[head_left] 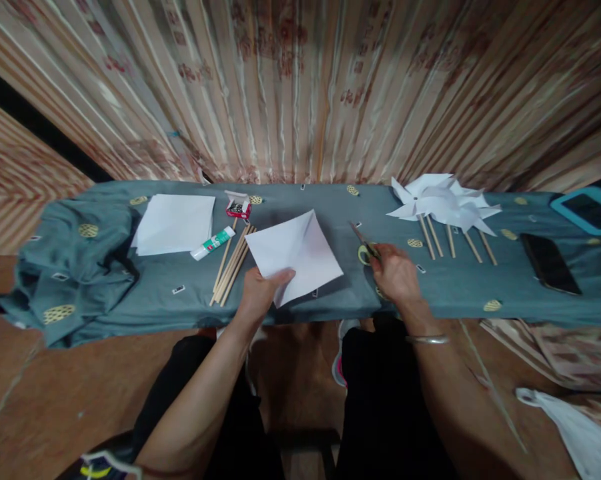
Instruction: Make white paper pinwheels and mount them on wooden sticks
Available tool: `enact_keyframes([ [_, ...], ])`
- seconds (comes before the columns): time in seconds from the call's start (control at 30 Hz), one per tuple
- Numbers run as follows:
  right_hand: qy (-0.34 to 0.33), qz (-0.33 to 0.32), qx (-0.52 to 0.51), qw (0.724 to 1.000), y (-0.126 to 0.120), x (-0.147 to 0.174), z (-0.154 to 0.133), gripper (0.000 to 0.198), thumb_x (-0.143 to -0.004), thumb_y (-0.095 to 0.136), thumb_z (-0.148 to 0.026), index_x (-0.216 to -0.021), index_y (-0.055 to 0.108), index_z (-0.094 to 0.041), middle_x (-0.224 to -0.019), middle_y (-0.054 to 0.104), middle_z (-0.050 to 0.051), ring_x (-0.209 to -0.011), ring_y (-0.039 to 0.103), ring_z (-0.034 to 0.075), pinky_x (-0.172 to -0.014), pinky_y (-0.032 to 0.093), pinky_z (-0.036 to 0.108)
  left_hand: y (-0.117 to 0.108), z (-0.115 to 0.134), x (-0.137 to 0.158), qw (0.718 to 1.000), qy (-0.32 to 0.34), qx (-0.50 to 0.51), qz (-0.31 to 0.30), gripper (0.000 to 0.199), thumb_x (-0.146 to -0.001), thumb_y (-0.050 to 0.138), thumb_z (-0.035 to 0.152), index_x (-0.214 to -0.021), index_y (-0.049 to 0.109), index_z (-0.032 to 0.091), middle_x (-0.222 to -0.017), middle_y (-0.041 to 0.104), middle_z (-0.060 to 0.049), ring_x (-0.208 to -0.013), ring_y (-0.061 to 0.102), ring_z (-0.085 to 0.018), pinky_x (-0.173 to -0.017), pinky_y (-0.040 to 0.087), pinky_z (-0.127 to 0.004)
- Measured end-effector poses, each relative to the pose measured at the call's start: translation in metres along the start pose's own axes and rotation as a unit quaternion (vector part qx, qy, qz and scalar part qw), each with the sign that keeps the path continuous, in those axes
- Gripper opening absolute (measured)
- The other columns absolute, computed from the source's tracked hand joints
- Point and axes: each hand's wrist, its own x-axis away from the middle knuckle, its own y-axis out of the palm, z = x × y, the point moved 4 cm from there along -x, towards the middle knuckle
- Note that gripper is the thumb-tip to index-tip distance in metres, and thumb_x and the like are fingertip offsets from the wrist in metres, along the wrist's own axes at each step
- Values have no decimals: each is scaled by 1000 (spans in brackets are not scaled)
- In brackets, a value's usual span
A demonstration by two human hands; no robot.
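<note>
My left hand (261,291) grips a square sheet of white paper (300,257) at its near left edge, thumb on top and the other fingers hidden beneath. A faint crease runs up from the sheet's middle to its far corner. To the right of the paper, my right hand (396,272) is closed around the yellow-green handles of a pair of scissors (365,250). Their blades point away and to the left, apart from the paper. Thin wooden sticks (234,267) lie in a bundle just left of the sheet.
A stack of white paper (175,225), a glue tube (213,243) and a small red open box (238,205) lie on the left of the cloth-covered table (150,300). Several paper pinwheels (447,200) on sticks, a dark phone (550,263) and a blue-framed device (587,210) are at right.
</note>
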Motion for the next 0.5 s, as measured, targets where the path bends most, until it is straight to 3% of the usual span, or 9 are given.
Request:
enact_keyframes([
  [0.13, -6, -26, 94, 995, 7, -4, 2, 33, -89, 45, -26, -112, 65, -12, -93, 71, 19, -86, 64, 31, -78, 50, 42, -3, 7, -10, 996, 67, -28, 41, 37, -43, 84, 26, -75, 72, 11, -80, 75, -8, -75, 68, -23, -70, 54, -33],
  [0.3, 19, -72, 113, 991, 6, -13, -4, 37, -88, 50, -27, -118, 63, -9, -99, 71, 21, -92, 66, 33, -80, 50, 42, -6, 10, -20, 992, 107, -38, 55, 35, -48, 81, 28, -78, 73, 11, -82, 75, -8, -77, 68, -24, -73, 54, -34],
  [0.43, 80, -88, 44, 992, 7, -17, 9, 35, -83, 57, -28, -113, 66, -14, -97, 73, 18, -90, 69, 33, -78, 51, 44, -8, 14, -26, 990, 123, -23, 60, 34, -51, 79, 26, -81, 72, 12, -82, 75, -6, -76, 68, -21, -72, 53, -32],
  [0.5, 107, -80, -80, 988, 10, -16, 18, 34, -79, 60, -32, -107, 68, -14, -90, 74, 15, -84, 70, 30, -73, 52, 42, -7, 17, -29, 992, 119, 15, 46, 35, -51, 78, 24, -84, 72, 14, -83, 76, -5, -75, 67, -20, -73, 53, -30],
])
